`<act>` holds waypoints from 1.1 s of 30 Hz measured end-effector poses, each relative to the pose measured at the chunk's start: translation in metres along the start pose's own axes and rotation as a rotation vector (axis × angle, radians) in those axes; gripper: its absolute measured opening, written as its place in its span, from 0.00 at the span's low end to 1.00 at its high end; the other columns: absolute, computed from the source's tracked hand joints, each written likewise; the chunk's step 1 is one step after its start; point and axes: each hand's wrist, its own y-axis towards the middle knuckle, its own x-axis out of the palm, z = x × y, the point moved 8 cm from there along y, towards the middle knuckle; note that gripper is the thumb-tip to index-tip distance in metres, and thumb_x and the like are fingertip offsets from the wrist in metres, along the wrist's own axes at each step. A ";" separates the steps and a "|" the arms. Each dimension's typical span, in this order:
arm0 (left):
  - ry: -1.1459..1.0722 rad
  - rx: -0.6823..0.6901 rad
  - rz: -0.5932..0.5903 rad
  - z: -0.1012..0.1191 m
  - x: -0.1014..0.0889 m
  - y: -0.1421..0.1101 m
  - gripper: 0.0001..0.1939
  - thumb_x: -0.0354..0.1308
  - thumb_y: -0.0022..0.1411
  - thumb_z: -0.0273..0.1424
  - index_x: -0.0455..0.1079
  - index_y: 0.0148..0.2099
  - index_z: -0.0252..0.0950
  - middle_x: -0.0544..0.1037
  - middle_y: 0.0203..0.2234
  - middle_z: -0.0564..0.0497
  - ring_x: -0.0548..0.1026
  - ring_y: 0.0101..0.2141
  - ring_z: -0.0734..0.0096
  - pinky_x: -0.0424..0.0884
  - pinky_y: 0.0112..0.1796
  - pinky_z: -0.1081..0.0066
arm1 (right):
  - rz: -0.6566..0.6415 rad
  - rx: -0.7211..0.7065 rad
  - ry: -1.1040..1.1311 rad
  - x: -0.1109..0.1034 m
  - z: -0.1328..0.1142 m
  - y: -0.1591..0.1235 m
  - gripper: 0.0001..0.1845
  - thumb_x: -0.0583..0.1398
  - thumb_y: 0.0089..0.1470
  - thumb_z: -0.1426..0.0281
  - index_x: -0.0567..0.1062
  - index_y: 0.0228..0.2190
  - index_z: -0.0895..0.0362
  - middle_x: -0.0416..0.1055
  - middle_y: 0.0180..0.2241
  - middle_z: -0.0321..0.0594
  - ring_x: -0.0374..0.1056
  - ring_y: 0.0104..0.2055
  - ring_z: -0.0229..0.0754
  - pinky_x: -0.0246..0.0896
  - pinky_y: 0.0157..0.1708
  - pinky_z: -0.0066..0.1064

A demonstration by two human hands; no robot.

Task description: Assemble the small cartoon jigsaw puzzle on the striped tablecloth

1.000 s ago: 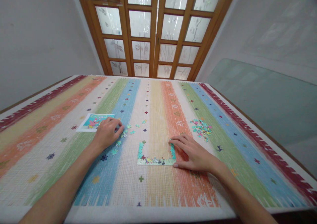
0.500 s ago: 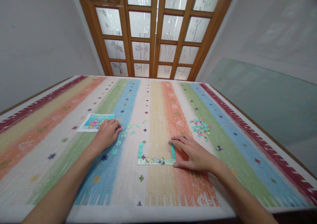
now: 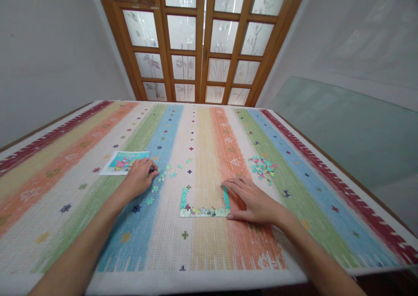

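A partly joined jigsaw puzzle (image 3: 205, 212) lies on the tablecloth: a bottom row with a short column rising at each side. My right hand (image 3: 246, 200) rests at its right column, thumb near the lower corner and fingertips at the column's top; thumb and fingers are apart and hold nothing. My left hand (image 3: 141, 176) covers the lower right part of a picture card (image 3: 120, 161) with a pink figure on turquoise. Its fingers are curled closed beside the loose puzzle pieces (image 3: 162, 176); what is between the fingertips, if anything, is hidden.
A heap of mixed puzzle pieces (image 3: 263, 168) sits to the right, beyond my right hand. The striped tablecloth (image 3: 209, 248) covers the table. Wooden doors (image 3: 199, 52) with glass panes stand behind, and a pale green panel (image 3: 342, 121) leans at the right wall.
The whole view has shifted slightly. Both hands stay at nearly the same places, and the puzzle and the loose pieces look unchanged.
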 end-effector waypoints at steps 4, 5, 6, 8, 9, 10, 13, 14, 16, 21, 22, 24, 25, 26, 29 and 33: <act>-0.033 0.020 0.010 0.006 -0.002 0.000 0.05 0.55 0.61 0.35 0.67 0.33 0.40 0.76 0.31 0.46 0.72 0.39 0.51 0.68 0.45 0.54 | -0.002 0.004 0.002 0.000 0.000 0.000 0.42 0.64 0.55 0.45 0.65 0.62 0.55 0.65 0.61 0.50 0.59 0.60 0.58 0.55 0.62 0.52; -0.040 0.026 0.013 0.009 -0.002 -0.001 0.05 0.55 0.61 0.35 0.67 0.33 0.40 0.76 0.31 0.46 0.72 0.39 0.51 0.69 0.45 0.54 | -0.003 0.004 0.001 0.000 0.000 0.000 0.42 0.64 0.55 0.45 0.65 0.62 0.55 0.65 0.61 0.50 0.59 0.60 0.58 0.55 0.61 0.53; -0.045 0.032 0.016 0.012 -0.003 -0.001 0.05 0.54 0.62 0.35 0.67 0.34 0.41 0.76 0.31 0.46 0.72 0.40 0.51 0.69 0.44 0.55 | -0.003 0.005 -0.001 0.000 -0.001 0.000 0.42 0.64 0.55 0.45 0.65 0.62 0.54 0.65 0.61 0.50 0.59 0.60 0.58 0.55 0.62 0.53; -0.067 0.043 0.025 0.018 -0.004 -0.001 0.05 0.53 0.63 0.35 0.66 0.35 0.40 0.76 0.31 0.47 0.73 0.39 0.53 0.69 0.44 0.56 | -0.009 0.010 -0.004 0.000 -0.001 0.000 0.42 0.64 0.55 0.45 0.65 0.62 0.54 0.65 0.61 0.49 0.58 0.60 0.58 0.55 0.62 0.52; -0.092 0.047 0.030 0.022 -0.006 -0.002 0.06 0.53 0.64 0.35 0.66 0.35 0.40 0.76 0.31 0.47 0.73 0.39 0.54 0.70 0.43 0.57 | -0.014 0.013 -0.006 0.000 -0.001 0.000 0.42 0.65 0.55 0.46 0.65 0.62 0.54 0.65 0.61 0.49 0.58 0.61 0.58 0.54 0.62 0.52; -0.126 0.050 0.034 0.025 -0.007 -0.002 0.06 0.52 0.65 0.35 0.66 0.36 0.40 0.76 0.31 0.48 0.73 0.37 0.56 0.70 0.43 0.59 | -0.020 0.015 -0.007 0.000 -0.001 0.000 0.42 0.65 0.55 0.46 0.65 0.62 0.55 0.65 0.61 0.49 0.58 0.61 0.58 0.54 0.62 0.52; -0.249 0.064 0.042 0.037 -0.010 -0.004 0.08 0.51 0.67 0.36 0.68 0.38 0.39 0.76 0.31 0.50 0.74 0.33 0.61 0.71 0.40 0.62 | -0.032 0.011 -0.006 0.001 -0.002 0.000 0.43 0.65 0.55 0.46 0.65 0.62 0.56 0.65 0.61 0.50 0.58 0.61 0.58 0.54 0.63 0.52; -0.282 0.076 0.044 0.041 -0.011 -0.005 0.09 0.51 0.67 0.37 0.69 0.39 0.39 0.76 0.31 0.50 0.74 0.33 0.62 0.71 0.40 0.63 | -0.031 0.010 -0.006 0.001 -0.002 0.000 0.43 0.65 0.55 0.45 0.65 0.62 0.56 0.65 0.62 0.50 0.58 0.61 0.58 0.53 0.63 0.52; -0.340 0.111 0.036 0.052 -0.010 -0.007 0.10 0.51 0.68 0.37 0.71 0.42 0.39 0.77 0.32 0.50 0.74 0.33 0.63 0.71 0.39 0.63 | -0.029 0.014 -0.005 0.001 -0.001 0.000 0.43 0.65 0.55 0.45 0.65 0.62 0.56 0.64 0.62 0.50 0.58 0.61 0.58 0.53 0.63 0.53; -0.472 0.132 -0.028 0.071 0.003 -0.014 0.10 0.54 0.68 0.34 0.69 0.49 0.39 0.78 0.33 0.51 0.76 0.35 0.64 0.72 0.39 0.64 | -0.025 0.014 -0.004 0.002 0.000 0.000 0.42 0.64 0.55 0.45 0.66 0.62 0.56 0.64 0.61 0.50 0.58 0.61 0.58 0.53 0.63 0.54; -0.491 0.127 -0.043 0.074 0.006 -0.014 0.09 0.55 0.68 0.34 0.69 0.48 0.38 0.78 0.33 0.51 0.76 0.34 0.64 0.72 0.38 0.64 | -0.022 0.013 -0.001 0.002 0.000 0.000 0.42 0.64 0.55 0.45 0.66 0.62 0.55 0.65 0.61 0.50 0.58 0.61 0.58 0.53 0.63 0.54; -0.501 0.136 -0.079 0.080 0.010 -0.016 0.05 0.56 0.67 0.33 0.69 0.43 0.38 0.77 0.31 0.51 0.75 0.33 0.65 0.72 0.37 0.64 | -0.023 0.014 0.004 0.002 0.000 0.000 0.42 0.64 0.55 0.44 0.66 0.62 0.54 0.65 0.61 0.50 0.58 0.61 0.58 0.54 0.62 0.54; -0.496 0.149 -0.090 0.083 0.011 -0.017 0.04 0.56 0.67 0.33 0.70 0.40 0.39 0.77 0.31 0.51 0.75 0.33 0.65 0.72 0.37 0.64 | -0.025 0.015 0.005 0.002 0.000 0.000 0.42 0.64 0.55 0.44 0.66 0.62 0.54 0.65 0.61 0.50 0.58 0.61 0.59 0.54 0.62 0.54; -0.490 0.163 -0.097 0.086 0.012 -0.018 0.05 0.56 0.68 0.33 0.70 0.39 0.39 0.77 0.31 0.51 0.75 0.32 0.65 0.72 0.37 0.64 | -0.025 0.016 0.004 0.002 0.000 0.000 0.42 0.64 0.55 0.44 0.66 0.62 0.55 0.65 0.61 0.50 0.58 0.61 0.59 0.54 0.62 0.54; -0.501 0.179 -0.096 0.092 0.011 -0.019 0.05 0.55 0.68 0.33 0.70 0.40 0.39 0.77 0.32 0.51 0.75 0.33 0.65 0.73 0.39 0.62 | -0.017 0.015 0.005 0.001 -0.001 0.000 0.42 0.64 0.55 0.44 0.66 0.62 0.54 0.65 0.61 0.50 0.58 0.60 0.58 0.55 0.62 0.53; -0.536 0.136 -0.102 0.092 0.015 -0.019 0.05 0.55 0.68 0.33 0.68 0.44 0.39 0.78 0.33 0.50 0.77 0.34 0.64 0.74 0.38 0.63 | -0.009 0.012 -0.002 0.001 -0.001 0.000 0.42 0.64 0.54 0.44 0.66 0.62 0.53 0.65 0.61 0.49 0.58 0.60 0.58 0.55 0.61 0.53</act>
